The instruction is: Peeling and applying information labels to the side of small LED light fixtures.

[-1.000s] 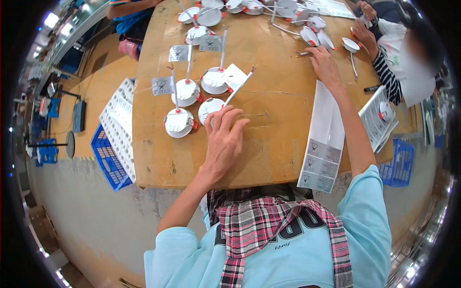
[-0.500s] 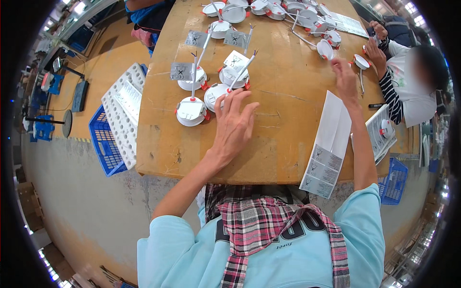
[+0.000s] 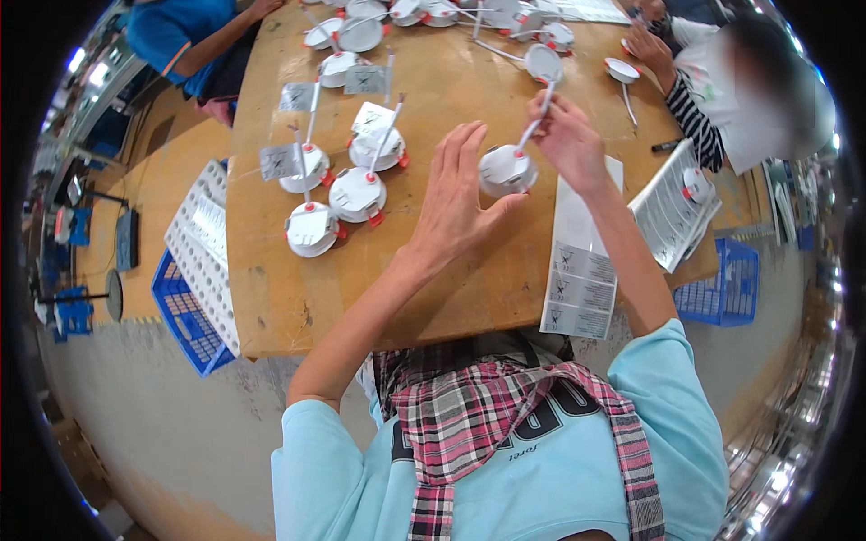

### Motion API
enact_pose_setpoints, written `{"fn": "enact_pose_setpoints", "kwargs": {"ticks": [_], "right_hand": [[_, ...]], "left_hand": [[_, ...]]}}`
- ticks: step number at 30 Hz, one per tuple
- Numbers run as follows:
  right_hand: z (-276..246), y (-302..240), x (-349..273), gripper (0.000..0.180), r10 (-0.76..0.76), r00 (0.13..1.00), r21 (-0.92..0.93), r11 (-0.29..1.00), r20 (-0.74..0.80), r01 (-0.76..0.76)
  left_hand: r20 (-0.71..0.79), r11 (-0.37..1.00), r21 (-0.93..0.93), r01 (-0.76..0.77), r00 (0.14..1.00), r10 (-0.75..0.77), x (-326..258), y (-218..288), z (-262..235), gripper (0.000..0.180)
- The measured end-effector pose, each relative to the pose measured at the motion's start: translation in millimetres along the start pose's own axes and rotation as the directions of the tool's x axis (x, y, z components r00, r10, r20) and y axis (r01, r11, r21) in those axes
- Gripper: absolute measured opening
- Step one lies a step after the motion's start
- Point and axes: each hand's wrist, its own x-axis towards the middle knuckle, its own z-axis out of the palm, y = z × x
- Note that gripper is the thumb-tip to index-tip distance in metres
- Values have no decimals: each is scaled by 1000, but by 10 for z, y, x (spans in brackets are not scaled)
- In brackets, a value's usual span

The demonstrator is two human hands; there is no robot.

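By its cable, a round white downlight (image 3: 507,173) with a red cable grommet hangs or rests just over the table, pinched in the fingers of my right hand (image 3: 573,149). My left hand (image 3: 454,189) is open beside the lamp, fingers stretched and thumb reaching toward its lower rim; whether the thumb touches it I cannot tell. To the left stand several more downlights (image 3: 358,196) with red clips and upright cables. Silver-grey labels (image 3: 282,162) hang on some of those cables. Below my right hand lies a strip of grey labels on white backing (image 3: 579,284).
More downlights (image 3: 361,34) crowd the far table, and one (image 3: 622,70) lies apart at right. A sheet stack (image 3: 677,203) bearing a lamp and a black marker (image 3: 666,146) are near a co-worker (image 3: 695,99). Another person (image 3: 185,41) is far left. Blue baskets (image 3: 722,284) flank the table (image 3: 388,316).
My right hand has taken hold of a downlight's cable and brought it nearer. My left hand has left the lamps at left and moved right, beside this one. The view has shifted right.
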Motion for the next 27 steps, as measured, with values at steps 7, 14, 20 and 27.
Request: {"fn": "enact_pose_setpoints", "kwargs": {"ticks": [7,14,20,27], "right_hand": [[-72,99,-132,24,78,997,-80,994,-17,-80],[-165,-68,-163,29,110,993,-67,991,-50,-113],[-8,197,-159,15,91,913,218,976,-397,-2],[-113,262,52,15,189,853,198,975,-487,-103]], "left_hand": [[218,998,27,53,974,-58,-38,-84,245,63],[221,998,33,50,974,-56,-97,49,214,44],[213,992,-85,95,974,-75,-223,-16,255,45],[137,990,73,122,982,-131,-253,30,348,46]]}}
